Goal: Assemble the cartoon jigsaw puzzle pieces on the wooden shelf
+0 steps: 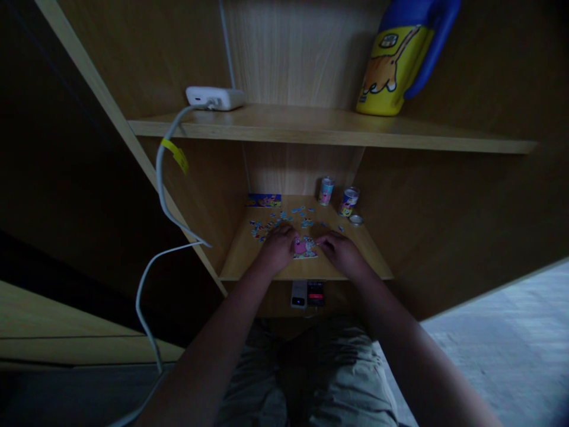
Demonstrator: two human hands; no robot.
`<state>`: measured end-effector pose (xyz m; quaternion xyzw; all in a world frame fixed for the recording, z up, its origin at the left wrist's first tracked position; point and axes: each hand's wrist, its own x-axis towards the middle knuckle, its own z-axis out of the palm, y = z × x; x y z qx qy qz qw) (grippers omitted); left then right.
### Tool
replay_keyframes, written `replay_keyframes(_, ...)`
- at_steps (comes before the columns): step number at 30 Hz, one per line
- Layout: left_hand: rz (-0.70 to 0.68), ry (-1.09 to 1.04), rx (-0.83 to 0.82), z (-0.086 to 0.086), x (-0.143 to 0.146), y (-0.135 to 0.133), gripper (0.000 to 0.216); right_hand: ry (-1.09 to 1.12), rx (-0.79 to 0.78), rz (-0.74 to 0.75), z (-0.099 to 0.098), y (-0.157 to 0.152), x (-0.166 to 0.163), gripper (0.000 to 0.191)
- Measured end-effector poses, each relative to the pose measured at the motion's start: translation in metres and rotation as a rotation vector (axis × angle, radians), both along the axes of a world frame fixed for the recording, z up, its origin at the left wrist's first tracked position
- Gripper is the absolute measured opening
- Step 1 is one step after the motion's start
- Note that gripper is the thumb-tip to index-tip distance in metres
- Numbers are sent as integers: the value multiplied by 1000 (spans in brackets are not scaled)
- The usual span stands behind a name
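Part-built jigsaw [305, 248], with loose pieces [306, 223]

Location: lower shelf [367, 261], pieces lying beyond. Handling: probably light, thin, stiff card; joins may part if lifted. Hold: outer edges. Left hand [280, 243]: curled, at left edge. Right hand [340, 247]: fingertips narrowed, by right edge. Whether either grips a piece: cannot tell.

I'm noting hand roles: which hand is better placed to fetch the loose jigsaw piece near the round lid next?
Probably the right hand: it is nearer that jigsaw piece and the round lid, though it may be pinching something. The left hand is at the left of the partly assembled jigsaw.
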<state>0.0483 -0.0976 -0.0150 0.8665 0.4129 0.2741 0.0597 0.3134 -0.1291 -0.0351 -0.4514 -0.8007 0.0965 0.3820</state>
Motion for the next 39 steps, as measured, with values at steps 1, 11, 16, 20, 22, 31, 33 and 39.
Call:
replay_keyframes(1,-14,-13,1,0,0,0,31,3,1,-2,0,0,0,17)
replay_keyframes(11,-219,-75,12,3,1,-4,34,92,-25,111,7,-5,0,25)
replay_keyframes(16,-251,-23,16,9,2,-8,30,191,-175,76,9,-7,0,15)
replay_keyframes(20,-265,-34,15,8,2,-9,30,246,-237,88,8,-7,1,17)
replay_keyframes(22,-265,-39,13,7,2,-8,30,251,-256,101,8,-6,1,19)
replay_keyframes(31,-257,-31,5,6,1,-8,34,97,-137,151,13,-7,-4,16)
replay_keyframes(33,-257,-23,3,6,1,-9,34,69,-99,158,13,-7,-5,16)
replay_keyframes(39,-259,-43,-3,3,1,-8,37,43,-56,162,11,-6,-6,16)
